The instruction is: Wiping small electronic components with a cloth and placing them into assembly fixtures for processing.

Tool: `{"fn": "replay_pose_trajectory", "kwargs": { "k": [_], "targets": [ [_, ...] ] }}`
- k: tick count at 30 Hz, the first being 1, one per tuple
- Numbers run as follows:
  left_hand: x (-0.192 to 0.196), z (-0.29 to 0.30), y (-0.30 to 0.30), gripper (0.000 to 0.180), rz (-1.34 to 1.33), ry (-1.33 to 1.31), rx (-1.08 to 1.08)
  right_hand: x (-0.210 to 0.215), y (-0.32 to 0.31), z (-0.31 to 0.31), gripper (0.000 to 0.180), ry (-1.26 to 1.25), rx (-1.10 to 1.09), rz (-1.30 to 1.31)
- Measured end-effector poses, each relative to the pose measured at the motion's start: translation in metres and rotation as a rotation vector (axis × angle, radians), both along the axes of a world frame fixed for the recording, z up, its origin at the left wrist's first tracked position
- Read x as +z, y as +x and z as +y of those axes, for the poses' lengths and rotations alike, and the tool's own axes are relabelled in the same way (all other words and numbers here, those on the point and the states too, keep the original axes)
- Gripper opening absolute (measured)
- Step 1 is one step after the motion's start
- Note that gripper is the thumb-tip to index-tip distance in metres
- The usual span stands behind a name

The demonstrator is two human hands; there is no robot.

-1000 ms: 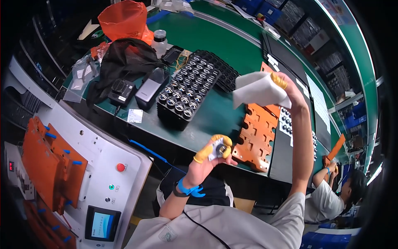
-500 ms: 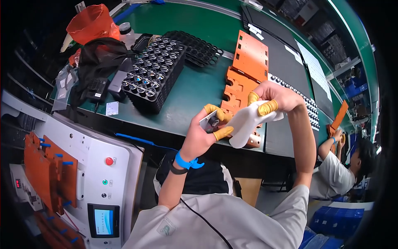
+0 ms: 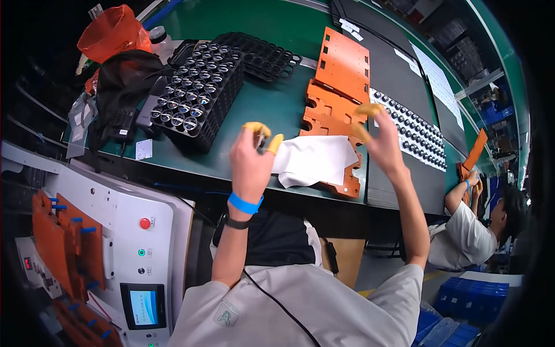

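Left hand (image 3: 252, 155), yellow-capped fingers pinched on a small dark cylindrical cell, right hand (image 3: 378, 136) fingers apart and empty; white wiping cloth (image 3: 315, 160) dropped on green worktop (image 3: 272, 110) at 3 o'clock of cell, wiping apparently done, placing left

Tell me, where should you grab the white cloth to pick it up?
Probably the raised, crumpled corner of the cloth, nearest the left hand, pinched from above. It lies flat over the orange plate, so only that fold offers a grip.

I see both arms raised; my left hand (image 3: 251, 159) pinches its capped fingers (image 3: 275, 142) together, my right hand (image 3: 378, 139) half-open, fingers curled.
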State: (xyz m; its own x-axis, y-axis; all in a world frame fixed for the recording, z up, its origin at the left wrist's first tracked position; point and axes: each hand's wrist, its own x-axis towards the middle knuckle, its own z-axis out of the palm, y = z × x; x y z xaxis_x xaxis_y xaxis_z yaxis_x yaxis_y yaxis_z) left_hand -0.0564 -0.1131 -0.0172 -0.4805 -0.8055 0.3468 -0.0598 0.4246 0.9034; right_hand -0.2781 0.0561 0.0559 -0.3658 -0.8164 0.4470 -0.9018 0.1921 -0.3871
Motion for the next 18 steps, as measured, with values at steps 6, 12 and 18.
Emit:
{"fn": "replay_pose_trajectory", "kwargs": {
  "k": [6, 12, 18],
  "targets": [
    [0.005, 0.017, 0.051, 0.028, -0.160, 0.079, -0.201, -0.003, 0.066, 0.020, 0.032, 0.232, 0.371, 0.070],
    [-0.005, 0.007, 0.049, 0.036, -0.229, -0.314, -0.271, -0.022, 0.063, 0.028, 0.025, 0.185, 0.420, 0.045],
    [-0.008, -0.009, 0.055, 0.024, -0.144, -0.186, -0.379, -0.013, 0.051, 0.031, 0.014, 0.163, 0.342, -0.291]
  ]
}}
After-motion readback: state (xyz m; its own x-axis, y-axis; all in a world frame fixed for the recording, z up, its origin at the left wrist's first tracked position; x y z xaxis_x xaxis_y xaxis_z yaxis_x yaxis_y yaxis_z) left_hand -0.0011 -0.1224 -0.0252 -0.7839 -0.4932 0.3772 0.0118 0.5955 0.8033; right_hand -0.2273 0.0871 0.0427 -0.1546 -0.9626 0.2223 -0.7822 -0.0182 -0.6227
